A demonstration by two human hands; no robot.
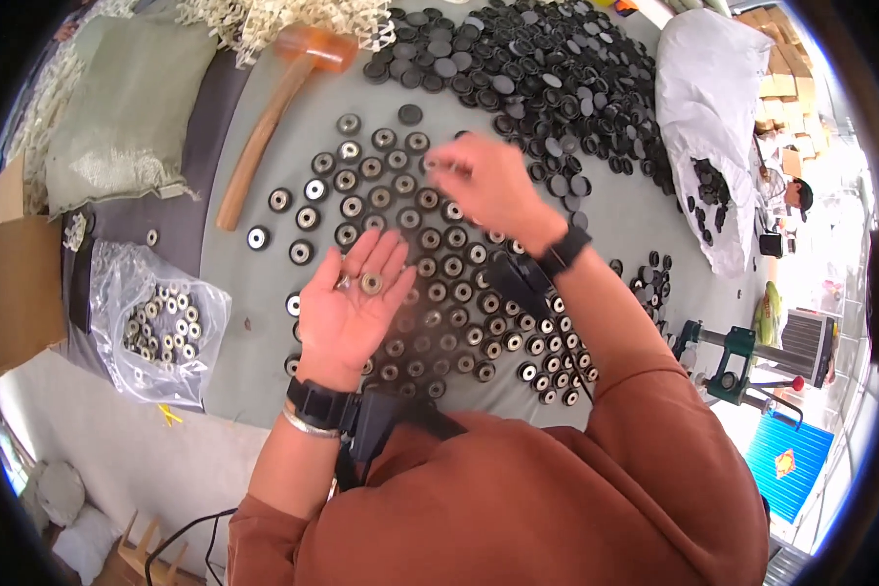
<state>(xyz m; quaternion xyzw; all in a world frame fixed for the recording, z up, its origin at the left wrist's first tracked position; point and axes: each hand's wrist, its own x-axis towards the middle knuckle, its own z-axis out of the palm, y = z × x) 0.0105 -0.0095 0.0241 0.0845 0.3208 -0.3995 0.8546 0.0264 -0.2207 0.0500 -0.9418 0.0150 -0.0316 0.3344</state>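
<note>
My left hand [347, 308] is turned palm up over the table, its fingers slightly curled. Small metal bearings [370, 283] rest on its palm and by the fingers. My right hand [488, 181] is farther off and to the right, above the far part of the laid-out pieces. Its thumb and fingers are pinched together and a little blurred; what lies between them I cannot make out. Under and around both hands, many round black caps with metal bearings in their centres [301, 252] lie in loose rows. One plain black cap [410, 114] lies at their far edge.
A large heap of black caps [557, 68] covers the far right, beside a white sack [703, 88]. At the far left lies a wooden-handled mallet [254, 166]. A clear plastic bag of bearings [117, 342] sits on the left; a green press [732, 363] stands right.
</note>
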